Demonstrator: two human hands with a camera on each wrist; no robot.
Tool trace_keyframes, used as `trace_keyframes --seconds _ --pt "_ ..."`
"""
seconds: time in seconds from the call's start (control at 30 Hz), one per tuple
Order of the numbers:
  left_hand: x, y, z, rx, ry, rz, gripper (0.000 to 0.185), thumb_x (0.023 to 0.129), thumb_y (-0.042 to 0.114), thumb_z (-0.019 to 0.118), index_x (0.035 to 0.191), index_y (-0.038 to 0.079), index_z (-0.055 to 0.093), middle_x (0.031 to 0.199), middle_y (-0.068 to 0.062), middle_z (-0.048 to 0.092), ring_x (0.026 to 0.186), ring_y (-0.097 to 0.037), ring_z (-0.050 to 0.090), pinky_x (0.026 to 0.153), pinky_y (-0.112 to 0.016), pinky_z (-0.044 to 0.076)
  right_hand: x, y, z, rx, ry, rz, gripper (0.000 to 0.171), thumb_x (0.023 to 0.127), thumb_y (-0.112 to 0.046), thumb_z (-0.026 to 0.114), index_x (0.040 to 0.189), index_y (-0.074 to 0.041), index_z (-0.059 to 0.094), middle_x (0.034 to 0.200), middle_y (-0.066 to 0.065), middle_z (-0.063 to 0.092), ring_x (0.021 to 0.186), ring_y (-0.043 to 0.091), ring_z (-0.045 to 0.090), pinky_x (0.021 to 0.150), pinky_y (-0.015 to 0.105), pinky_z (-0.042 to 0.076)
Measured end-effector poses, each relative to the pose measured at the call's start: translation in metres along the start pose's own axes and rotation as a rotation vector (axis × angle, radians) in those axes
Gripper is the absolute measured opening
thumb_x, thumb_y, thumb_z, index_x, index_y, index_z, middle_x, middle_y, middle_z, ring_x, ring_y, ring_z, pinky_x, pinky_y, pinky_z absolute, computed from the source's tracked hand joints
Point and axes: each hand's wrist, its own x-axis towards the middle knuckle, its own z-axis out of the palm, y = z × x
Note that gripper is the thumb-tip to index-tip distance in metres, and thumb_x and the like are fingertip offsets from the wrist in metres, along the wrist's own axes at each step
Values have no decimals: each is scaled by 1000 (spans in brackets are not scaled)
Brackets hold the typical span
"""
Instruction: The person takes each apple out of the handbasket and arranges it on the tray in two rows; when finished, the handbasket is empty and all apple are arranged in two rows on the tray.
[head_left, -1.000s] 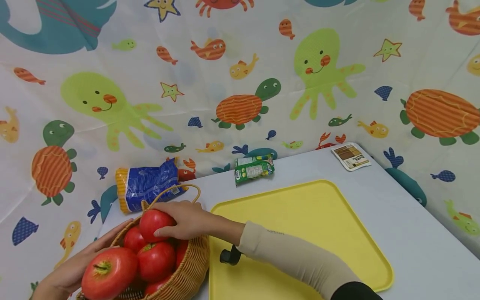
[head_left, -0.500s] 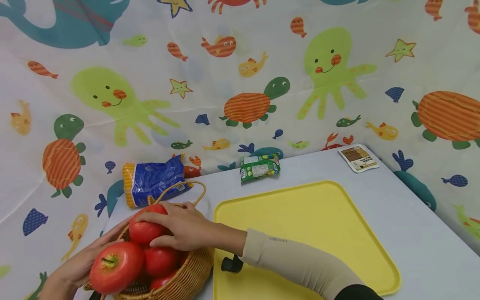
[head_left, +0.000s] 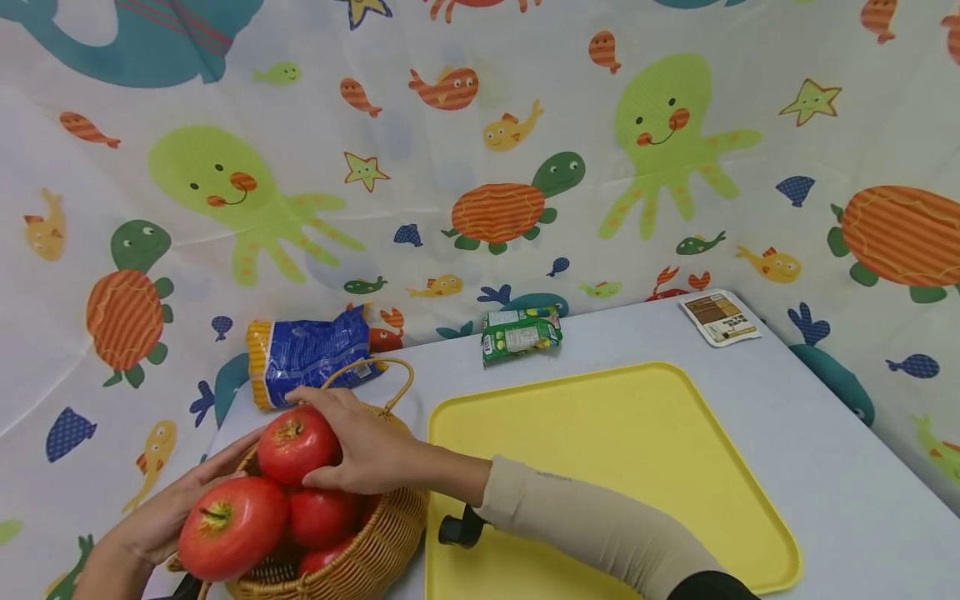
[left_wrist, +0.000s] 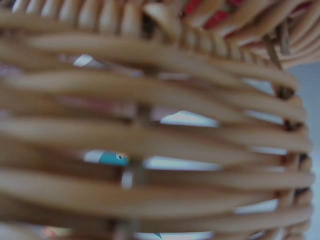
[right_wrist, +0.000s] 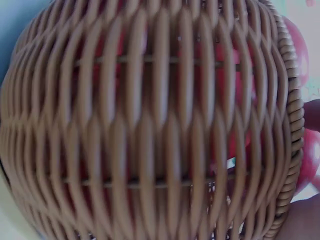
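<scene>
In the head view a wicker basket (head_left: pixel 375 542) with several red apples, among them a lower apple (head_left: pixel 322 518), stands at the lower left. My right hand (head_left: pixel 367 442) holds an upper apple (head_left: pixel 297 443) from its right side, thumb below and fingers behind it. Along the basket's left side rests my left hand (head_left: pixel 168 508), its fingers fairly straight, beside a large front apple (head_left: pixel 234 529). The left wrist view is filled by the basket's weave (left_wrist: pixel 150 145). Red shows through the basket wall (right_wrist: pixel 145 125) in the right wrist view. The far fingertips of both hands are hidden.
A yellow tray (head_left: pixel 600 450) lies right of the basket, under my right forearm. Behind stand a blue packet (head_left: pixel 307 358) and a green packet (head_left: pixel 521 335). A white packet (head_left: pixel 720 318) lies at the back right. A patterned curtain (head_left: pixel 480 125) hangs behind the table.
My right hand has shifted the upper apple down and left, then turned it so its stem end faces the camera. My left hand stays at the basket's side. The head view has shifted slightly.
</scene>
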Motion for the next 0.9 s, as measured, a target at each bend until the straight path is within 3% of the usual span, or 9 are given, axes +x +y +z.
trace_keyframes --seconds 0.1,0.23,0.37,0.5,0.6,0.77,0.9 --pt "1 0 1 -6 -7 7 74 105 -5 7 161 37 30 157 21 39 140 -8 45 109 -60 38 2 0 0 22 -7 64 81 89 -27 80 156 -30 34 151 0 39 126 9 49 87 19 52" --pt "2 0 2 -23 -18 10 74 105 -5 6 161 37 30 158 20 39 141 -8 44 109 -60 37 5 0 0 8 -12 78 75 88 -27 81 150 -27 40 153 -2 40 126 8 48 88 19 51" --pt "2 0 2 -28 -15 3 74 105 -4 6 161 38 31 157 21 40 140 -8 44 109 -59 38 5 -2 -1 48 9 82 74 84 -24 85 143 -26 41 147 -1 42 121 7 51 86 18 51" --pt "1 0 1 -28 -10 -5 73 106 -3 6 160 38 33 155 23 40 140 -8 45 109 -59 37 1 -5 -6 72 21 102 83 81 -25 87 150 -30 40 140 -2 42 118 7 52 85 18 52" --pt "0 0 1 -29 -2 -12 73 106 -2 6 160 40 32 154 22 41 139 -12 46 108 -61 37 -5 -9 -16 96 26 93 88 81 -26 88 155 -31 40 138 -3 41 118 6 50 85 17 51" --pt "0 1 3 -55 11 -31 73 106 1 4 161 42 28 154 20 43 139 -21 48 107 -64 35 -23 -13 -42 196 56 38 81 79 -17 88 148 -23 46 137 -2 45 120 7 49 87 17 52" --pt "0 2 4 -28 35 -39 73 106 1 6 160 44 29 152 22 44 138 -17 49 107 -64 35 -43 -5 -65 310 93 32 80 79 -8 86 146 -21 44 138 -2 52 121 10 53 88 21 54"
